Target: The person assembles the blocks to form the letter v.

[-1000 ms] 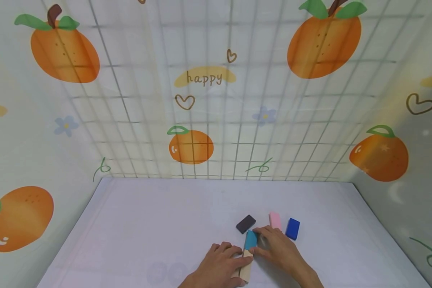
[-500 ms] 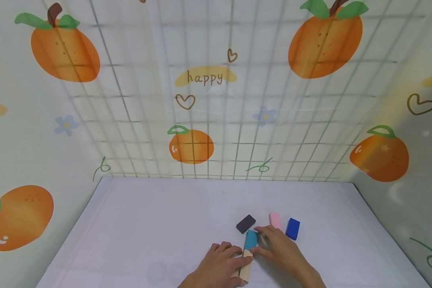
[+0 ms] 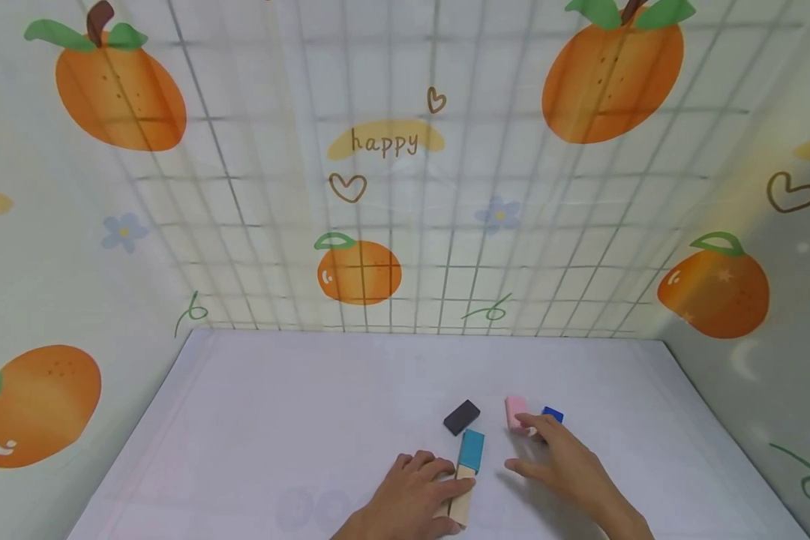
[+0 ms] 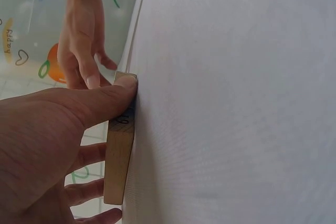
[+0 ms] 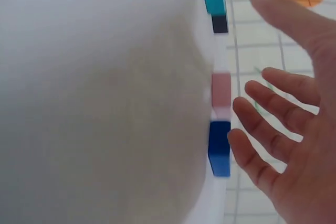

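My left hand (image 3: 413,496) grips plain wooden blocks (image 3: 460,508) lying side by side on the white table, its thumb at the near end and fingers across the top and far side. The left wrist view shows the thumb over the end of one wooden block (image 4: 118,163), with dark print partly hidden. A teal block (image 3: 471,451) continues the row at its far end. My right hand (image 3: 577,471), fingers spread and holding nothing, hovers to the right of the row. Its fingers overlap a pink block (image 3: 514,409) and a blue block (image 3: 553,413), both fully shown in the right wrist view.
Just beyond the teal block lies a black block (image 3: 462,417), turned at an angle. A printed curtain (image 3: 256,187) with oranges and grid lines rises at the back and both sides of the white table (image 3: 297,405).
My right hand has left the teal block and moved right, towards the pink and blue blocks, its fingers spreading. The left hand stays on the wooden blocks.
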Tool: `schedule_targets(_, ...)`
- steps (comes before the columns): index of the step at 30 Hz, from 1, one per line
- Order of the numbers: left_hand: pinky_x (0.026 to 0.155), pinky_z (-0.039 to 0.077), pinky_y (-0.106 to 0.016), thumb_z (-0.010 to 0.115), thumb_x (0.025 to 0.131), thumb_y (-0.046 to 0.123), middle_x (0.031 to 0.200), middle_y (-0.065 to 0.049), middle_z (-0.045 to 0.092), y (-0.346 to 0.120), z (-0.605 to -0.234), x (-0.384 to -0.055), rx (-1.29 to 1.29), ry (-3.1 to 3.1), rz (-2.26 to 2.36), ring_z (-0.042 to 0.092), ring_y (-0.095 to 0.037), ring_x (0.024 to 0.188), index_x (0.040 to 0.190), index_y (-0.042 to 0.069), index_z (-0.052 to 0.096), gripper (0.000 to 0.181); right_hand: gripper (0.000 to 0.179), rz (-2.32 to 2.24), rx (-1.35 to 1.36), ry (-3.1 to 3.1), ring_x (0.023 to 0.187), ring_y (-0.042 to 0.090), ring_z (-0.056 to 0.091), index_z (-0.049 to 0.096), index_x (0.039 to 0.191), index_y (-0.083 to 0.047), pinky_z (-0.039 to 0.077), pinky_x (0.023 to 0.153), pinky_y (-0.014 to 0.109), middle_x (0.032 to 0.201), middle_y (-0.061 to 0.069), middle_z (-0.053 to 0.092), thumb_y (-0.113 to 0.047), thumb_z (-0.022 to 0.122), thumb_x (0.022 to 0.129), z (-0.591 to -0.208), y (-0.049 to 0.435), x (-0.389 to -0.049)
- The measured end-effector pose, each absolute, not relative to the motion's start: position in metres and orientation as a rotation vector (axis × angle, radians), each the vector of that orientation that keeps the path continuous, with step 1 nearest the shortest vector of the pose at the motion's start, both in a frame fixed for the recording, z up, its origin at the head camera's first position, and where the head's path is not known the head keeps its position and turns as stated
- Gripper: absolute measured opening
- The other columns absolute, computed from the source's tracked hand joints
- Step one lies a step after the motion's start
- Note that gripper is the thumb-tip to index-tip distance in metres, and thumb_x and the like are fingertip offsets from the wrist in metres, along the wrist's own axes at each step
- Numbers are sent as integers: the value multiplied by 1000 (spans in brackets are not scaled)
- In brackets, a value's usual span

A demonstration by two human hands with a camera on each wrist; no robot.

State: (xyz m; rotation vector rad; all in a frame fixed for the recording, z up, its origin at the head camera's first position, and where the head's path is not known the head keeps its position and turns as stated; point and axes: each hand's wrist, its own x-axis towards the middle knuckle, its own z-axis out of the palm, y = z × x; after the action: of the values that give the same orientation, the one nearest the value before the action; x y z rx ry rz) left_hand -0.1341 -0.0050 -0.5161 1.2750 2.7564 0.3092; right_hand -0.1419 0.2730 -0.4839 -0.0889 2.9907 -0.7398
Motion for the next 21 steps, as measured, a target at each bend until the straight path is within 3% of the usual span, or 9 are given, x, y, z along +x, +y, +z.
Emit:
schedule_targets(6, 90, 43, -37, 67, 93, 54, 136, 13, 55, -5, -518, -133, 1275, 2767, 301, 46, -12, 121, 148, 44, 49, 59, 90, -650, -69, 3036, 115, 43, 58, 52, 141, -4, 48, 89, 66, 133, 23, 55, -57, 83, 75, -482, 293, -144)
schedule_targets(13, 88, 43, -36, 68, 92, 54, 135, 14, 55, -7, -518, -134, 1292, 2775, 313, 45, -12, 120, 147, 44, 50, 59, 95, -652, -8, 3020, 106, 36, 60, 48, 143, -3, 51, 84, 61, 134, 25, 50, -57, 84, 74, -483, 307, -148)
schedule_targets(21, 87, 43, -36, 68, 93, 52, 134, 11, 56, -8, -519, -133, 1319, 2785, 325, 46, -12, 120, 147, 42, 51, 58, 108, -645, 86, 2952, 115, 45, 53, 39, 148, -2, 48, 87, 66, 142, 32, 38, -64, 82, 71, -486, 318, -155)
